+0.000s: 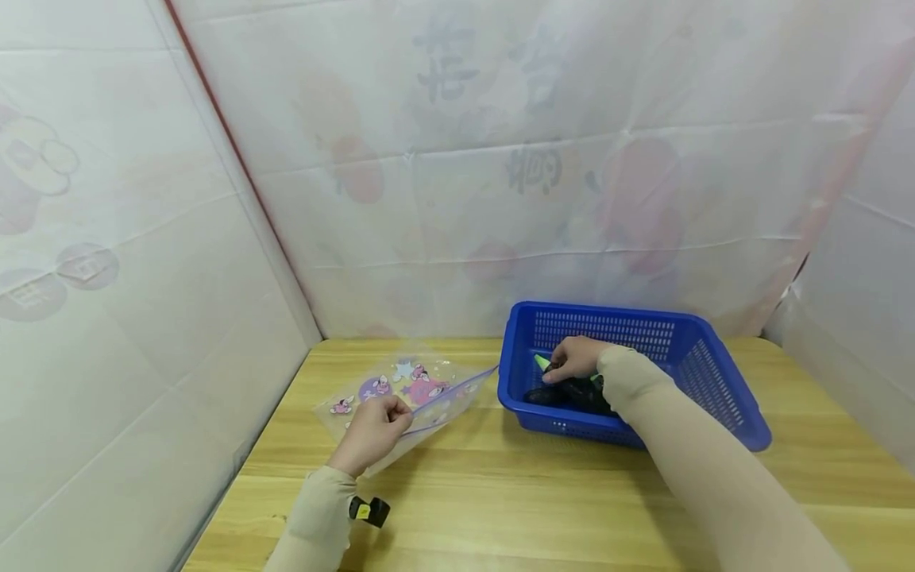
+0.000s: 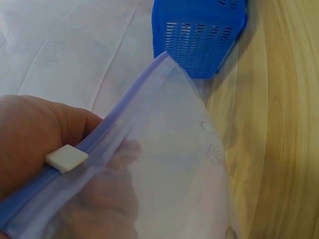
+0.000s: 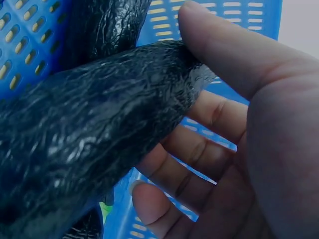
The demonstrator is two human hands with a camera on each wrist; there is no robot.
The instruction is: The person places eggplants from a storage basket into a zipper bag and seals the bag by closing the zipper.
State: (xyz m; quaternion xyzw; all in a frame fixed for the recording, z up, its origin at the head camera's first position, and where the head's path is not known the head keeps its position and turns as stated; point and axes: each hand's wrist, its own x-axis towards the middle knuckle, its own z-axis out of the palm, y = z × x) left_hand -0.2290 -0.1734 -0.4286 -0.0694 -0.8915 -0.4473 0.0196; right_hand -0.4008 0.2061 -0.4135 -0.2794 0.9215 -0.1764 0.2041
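1. In the head view, the right hand is right of the middle, down inside the blue basket. It grips a long dark thing by one end, thumb on top and fingers under.
2. The left hand, low and left of the middle, pinches the purple strip of a clear bag, by a little white slider.
3. The dark thing might slip. It looks shiny, and only its thin end is held, so the fat part could swing down.
4. It might bump the other dark things, because they lie so close.
5. The bag might flop flat or slide off, because it looks thin and floppy and just one part is held.
6. The bag's far corner is near the basket's left edge and might snag if pulled. I can't tell if they touch.
7. In the right wrist view, the dark thing fills the left side. It is nearly black, with a blue shine and wrinkles all over. I can't tell if that is skin or wrap.
8. A bright green tip shows by the right hand in the head view. I can't tell whose tip it is.
9. The bag is see-through, with pink and purple pictures.
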